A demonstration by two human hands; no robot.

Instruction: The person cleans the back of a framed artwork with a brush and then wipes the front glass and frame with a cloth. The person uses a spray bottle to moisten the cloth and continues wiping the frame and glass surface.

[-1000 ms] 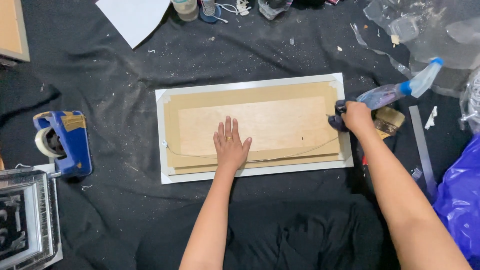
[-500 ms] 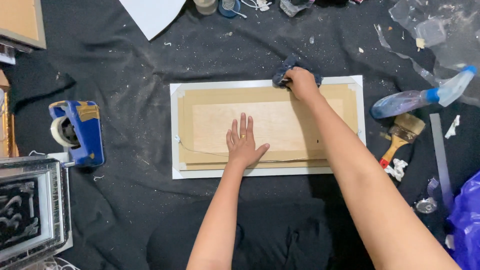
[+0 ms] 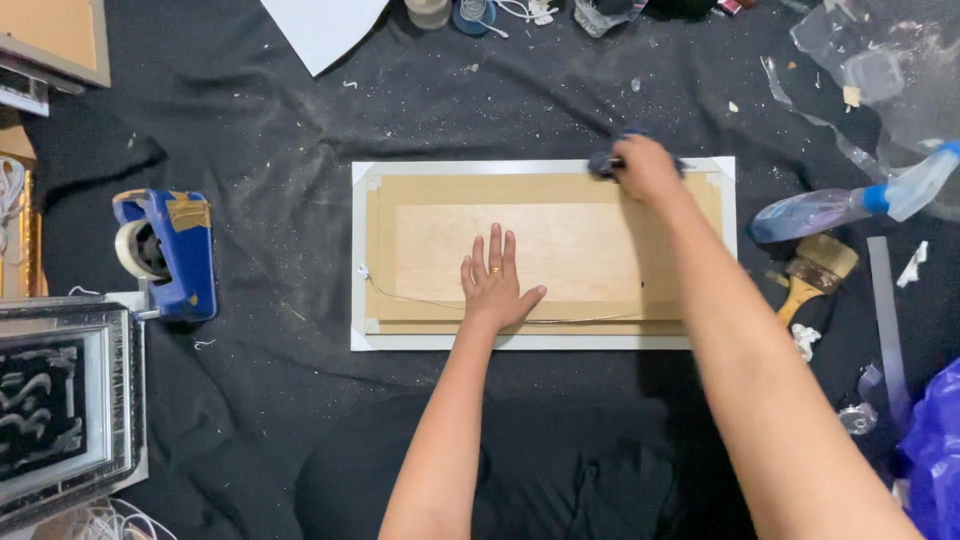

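A black cloth [image 3: 270, 120] covers the whole work surface. At its centre lies a white picture frame [image 3: 545, 342], face down, with a tan backing board [image 3: 560, 240] filling it. A thin wire [image 3: 420, 300] runs along the lower part of the board.

At 3 o'clock from the frame lie a spray bottle [image 3: 850, 200] and, just below it, a paintbrush [image 3: 815, 275]. At 9 o'clock stands a blue tape dispenser [image 3: 170, 250]. At 8 o'clock, at the picture's edge, sits a silver ornate frame [image 3: 70, 400].

The left hand [image 3: 495, 285] lies flat on the backing board, palm down, fingers extended and slightly spread; it holds nothing.

The right hand [image 3: 645, 170] is at the frame's upper edge, 1 o'clock from the left hand, fingers closed on a dark rag [image 3: 605, 162] pressed against the frame border.
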